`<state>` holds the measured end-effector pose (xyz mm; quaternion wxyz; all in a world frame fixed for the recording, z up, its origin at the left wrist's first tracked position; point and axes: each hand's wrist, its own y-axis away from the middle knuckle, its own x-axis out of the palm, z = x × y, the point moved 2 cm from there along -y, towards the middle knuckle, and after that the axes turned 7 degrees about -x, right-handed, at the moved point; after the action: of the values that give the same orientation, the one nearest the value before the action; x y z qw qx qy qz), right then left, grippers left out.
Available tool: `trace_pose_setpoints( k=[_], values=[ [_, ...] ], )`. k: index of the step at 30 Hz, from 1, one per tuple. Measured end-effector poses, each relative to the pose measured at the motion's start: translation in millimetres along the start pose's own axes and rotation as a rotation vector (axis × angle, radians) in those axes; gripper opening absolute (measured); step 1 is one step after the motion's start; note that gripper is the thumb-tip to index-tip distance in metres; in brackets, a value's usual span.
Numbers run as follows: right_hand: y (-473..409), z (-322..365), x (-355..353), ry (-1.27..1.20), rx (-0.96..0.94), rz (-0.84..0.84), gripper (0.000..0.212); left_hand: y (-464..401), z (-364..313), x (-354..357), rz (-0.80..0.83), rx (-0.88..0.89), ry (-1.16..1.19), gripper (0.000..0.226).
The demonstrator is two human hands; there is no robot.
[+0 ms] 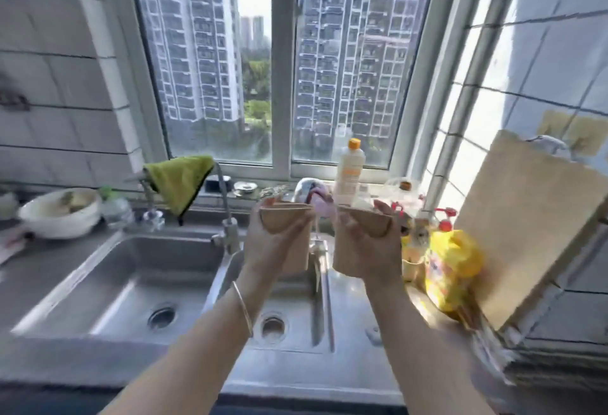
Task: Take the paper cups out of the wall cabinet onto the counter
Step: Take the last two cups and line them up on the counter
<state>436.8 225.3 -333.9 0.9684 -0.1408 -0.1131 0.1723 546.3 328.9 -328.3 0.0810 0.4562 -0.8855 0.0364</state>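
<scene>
Forearms reach up from the bottom edge toward the frame's centre, the left one wearing a thin bangle [243, 307] at the wrist. Left hand [273, 243], just left of centre, is wrapped around a brown paper cup [284, 221], fingers curled over its rim, the cup's mouth tipped toward the camera. Right hand [368, 246], just right of centre, grips a second brown paper cup [365, 222] the same way. Both cups are held in the air above the steel double sink [108, 283], apart from each other and not touching the counter [296, 372].

At 3 o'clock a yellow detergent bottle [450, 266] with a red pump stands beside a wooden cutting board [526, 220] that leans against the tiled wall. At 9 o'clock a white bowl [61, 214] sits on the counter left of the sink. Behind the sink, toward 10 o'clock, a green cloth [179, 181] hangs over the faucet [227, 217].

Farther back, toward 1 o'clock from the hands, a white bottle with an orange cap [350, 164] stands on the sill. Beyond it, at 12 o'clock, the window [281, 85] looks out on tall apartment towers and trees.
</scene>
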Motion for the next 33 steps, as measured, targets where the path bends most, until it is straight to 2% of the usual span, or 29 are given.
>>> trace_pose_setpoints(
  k=[3,7,10,12,17,19,23,26,29,33],
  values=[
    [40,-34,87,-0.032,0.102,0.093,0.046,-10,9,-103,-0.131,-0.042,0.027,0.075],
    [99,-61,195,-0.028,0.229,0.296,0.059,-17,14,-212,-0.281,-0.058,0.06,0.074],
    [134,-72,259,0.008,0.258,0.429,0.058,-14,19,-287,-0.473,-0.065,0.02,0.048],
    [154,-84,300,0.04,0.261,0.515,0.061,-9,22,-333,-0.587,-0.071,-0.018,0.039],
    [211,-110,403,0.053,0.343,0.769,0.059,10,29,-446,-0.831,-0.098,0.085,0.054],
    [232,-116,444,0.041,0.375,0.869,0.061,14,31,-485,-0.936,-0.107,0.115,0.061],
    [272,-128,518,0.058,0.403,1.095,0.067,17,31,-549,-1.128,-0.061,0.193,0.053],
    [302,-132,566,0.089,0.373,1.254,0.073,21,29,-589,-1.257,-0.021,0.211,0.062],
    [333,-137,614,0.08,0.389,1.358,0.079,30,30,-630,-1.367,-0.003,0.267,0.056],
    [374,-140,664,0.117,0.393,1.47,0.075,50,36,-676,-1.501,0.007,0.283,0.054]
  ],
)
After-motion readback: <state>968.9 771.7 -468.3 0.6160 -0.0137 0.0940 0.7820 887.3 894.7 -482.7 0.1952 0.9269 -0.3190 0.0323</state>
